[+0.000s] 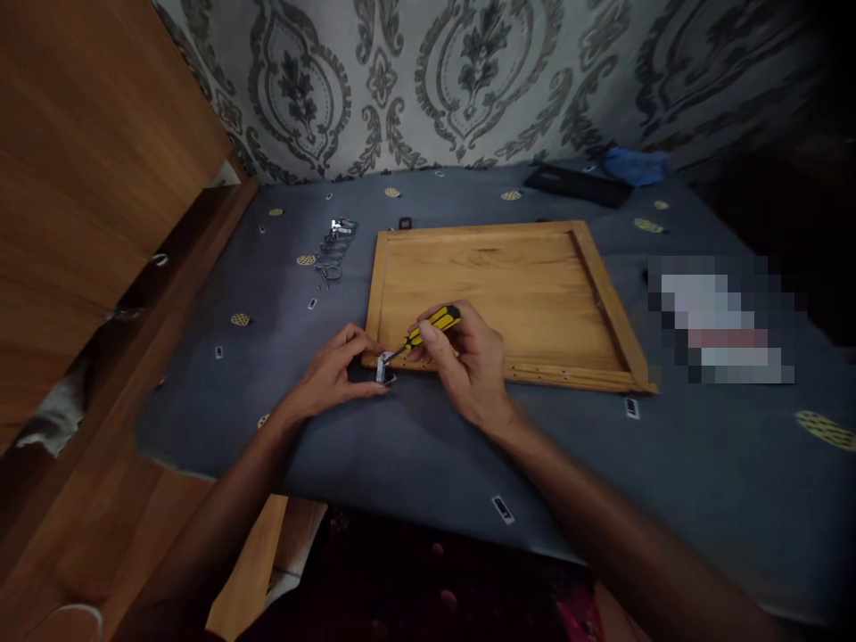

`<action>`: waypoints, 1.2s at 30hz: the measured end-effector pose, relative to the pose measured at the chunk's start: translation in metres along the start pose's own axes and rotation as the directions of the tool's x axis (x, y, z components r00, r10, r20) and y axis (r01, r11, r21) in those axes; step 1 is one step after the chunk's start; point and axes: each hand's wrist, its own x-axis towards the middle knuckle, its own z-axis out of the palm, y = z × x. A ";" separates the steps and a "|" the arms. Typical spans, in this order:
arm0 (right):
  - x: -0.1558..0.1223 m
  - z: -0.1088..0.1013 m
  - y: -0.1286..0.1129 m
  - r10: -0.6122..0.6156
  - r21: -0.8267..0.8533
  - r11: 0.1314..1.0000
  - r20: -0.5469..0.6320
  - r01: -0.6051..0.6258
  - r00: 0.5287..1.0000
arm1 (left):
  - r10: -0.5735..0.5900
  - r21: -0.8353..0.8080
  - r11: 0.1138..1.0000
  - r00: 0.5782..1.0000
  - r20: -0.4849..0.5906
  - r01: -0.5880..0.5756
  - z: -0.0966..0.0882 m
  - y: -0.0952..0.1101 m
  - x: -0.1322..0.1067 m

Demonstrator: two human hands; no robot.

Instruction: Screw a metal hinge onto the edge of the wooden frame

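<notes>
My right hand [468,361] grips a yellow and black screwdriver [434,326], its shaft slanting down to the left. The tip meets a small shiny metal fitting [382,367] at the near left corner of a shallow wooden tray-like panel [491,299]. My left hand [336,370] is closed around that fitting, with the fingers on the panel's corner and the thumb on the near side. Whether the fitting is a hinge or a latch I cannot tell. Several small dark holes run along the panel's near edge.
A heap of small metal hardware [335,245] lies left of the panel on the grey patterned cloth [415,464]. Behind are a black case [579,185] and a blue cloth [637,166]. A blurred-out item [726,321] lies at right. Wooden cabinet doors [100,134] stand left.
</notes>
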 end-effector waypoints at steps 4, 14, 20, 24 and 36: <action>-0.001 0.001 0.000 0.006 -0.002 1.000 0.025 -0.006 1.000 | 0.017 -0.004 1.000 1.000 -0.012 -0.017 0.001 -0.001 0.000; 0.001 -0.001 -0.002 -0.071 -0.103 0.992 -0.012 0.069 0.997 | -0.002 0.005 1.000 1.000 -0.026 0.002 0.001 0.000 -0.001; -0.002 -0.002 -0.003 -0.141 -0.158 0.976 0.058 0.149 0.988 | 0.019 -0.014 1.000 0.999 -0.033 -0.019 0.002 -0.001 -0.002; 0.002 0.003 -0.005 -0.201 -0.195 0.958 0.060 0.209 0.978 | 0.036 0.000 0.999 0.998 -0.046 -0.036 0.003 -0.003 -0.001; 0.048 0.009 -0.022 -0.098 0.059 0.995 0.506 0.079 0.857 | 0.060 -0.012 0.998 0.995 -0.079 -0.061 0.005 -0.008 0.000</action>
